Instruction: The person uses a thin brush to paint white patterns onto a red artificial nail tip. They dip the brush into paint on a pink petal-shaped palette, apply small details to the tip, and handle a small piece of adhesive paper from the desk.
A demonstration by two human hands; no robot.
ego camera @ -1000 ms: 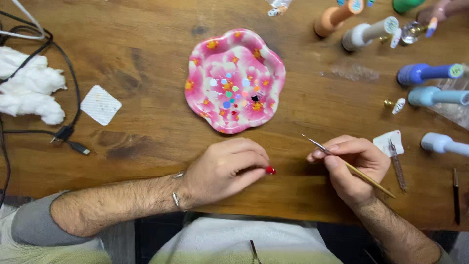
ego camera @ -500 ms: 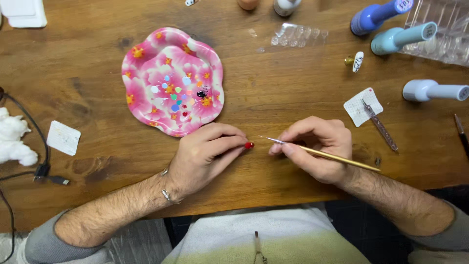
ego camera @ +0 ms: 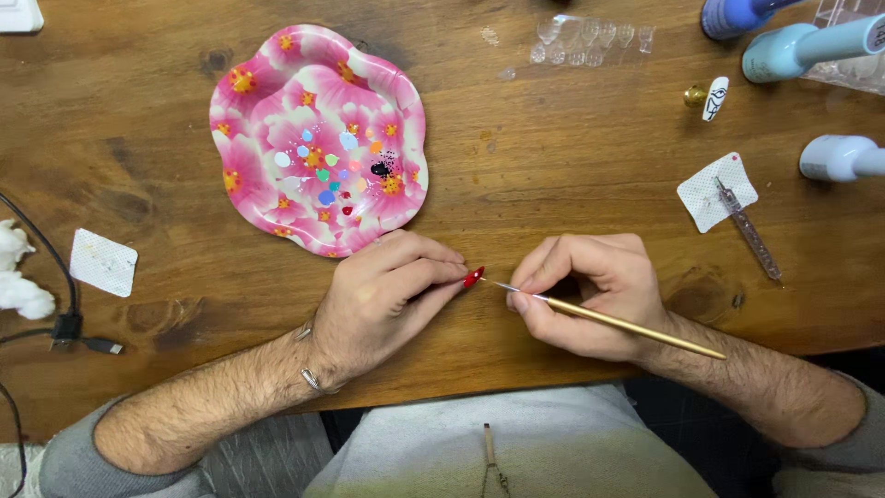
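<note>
Head view: one flowered plate (ego camera: 267,111), three bottles (ego camera: 802,51) along the table's right edge, two white pads (ego camera: 103,262), one brush (ego camera: 627,323), one red nail (ego camera: 473,277). The left hand (ego camera: 387,295) pinches the nail at its fingertips. The right hand (ego camera: 595,290) grips the brush, whose tip almost touches the nail.

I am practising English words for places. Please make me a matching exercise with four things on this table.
Things:
1. flower plate
2. red nail tip
3. thin brush
4. white square pad

Places:
A. in the right hand
B. near the table's left edge
C. in the fingers of the left hand
D. above the left hand

Pairs: 1-D, 2-C, 3-A, 4-B
</note>
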